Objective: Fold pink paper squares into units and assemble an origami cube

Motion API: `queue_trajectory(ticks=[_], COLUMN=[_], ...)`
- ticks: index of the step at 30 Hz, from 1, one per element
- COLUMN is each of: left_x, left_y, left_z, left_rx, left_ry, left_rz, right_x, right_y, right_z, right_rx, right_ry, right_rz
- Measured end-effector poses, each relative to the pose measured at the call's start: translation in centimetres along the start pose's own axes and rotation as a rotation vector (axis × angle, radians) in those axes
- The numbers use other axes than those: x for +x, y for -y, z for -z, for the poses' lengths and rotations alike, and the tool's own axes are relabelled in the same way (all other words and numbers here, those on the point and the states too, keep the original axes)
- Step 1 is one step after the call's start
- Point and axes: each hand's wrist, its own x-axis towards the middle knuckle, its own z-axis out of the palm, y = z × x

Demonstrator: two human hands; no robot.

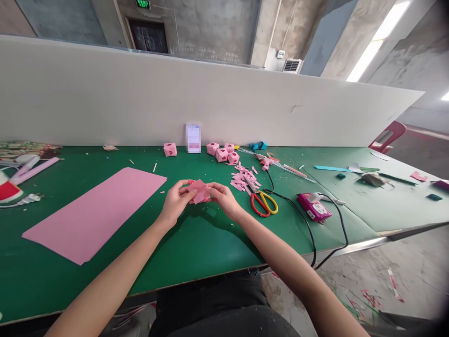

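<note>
A small folded piece of pink paper (199,191) is held between both hands, just above the green table. My left hand (174,202) pinches its left side, the thumb on top. From the right, the fingers of my right hand (224,199) grip its other edge. Red shows at the left fingertips; I cannot make out what it is. Close by on the right, scissors (264,204) with red and yellow handles lie against a heap of pink paper strips (242,178). Several finished-looking pink paper cubes (222,155) with dark red openings sit farther back.
A large pink sheet (96,213) covers the table's left part. A phone (193,138) leans on the white partition (140,98). To the right are a pink glue gun (266,162), its black cord and a purple power box (314,207) near the front edge.
</note>
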Motion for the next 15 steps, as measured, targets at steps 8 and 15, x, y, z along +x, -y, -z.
queue_trajectory(ticks=[8,15], left_x=[-0.21,-0.03], left_y=[0.01,0.00], left_z=[-0.14,0.22], left_rx=[0.197,0.161], left_ry=[0.035,-0.014], left_rz=[-0.124,-0.102], right_x=[0.27,0.13], right_y=[-0.13,-0.06], right_z=[0.47,0.69], right_rx=[0.076,0.071], right_ry=[-0.028,0.028], right_rz=[-0.099,-0.104])
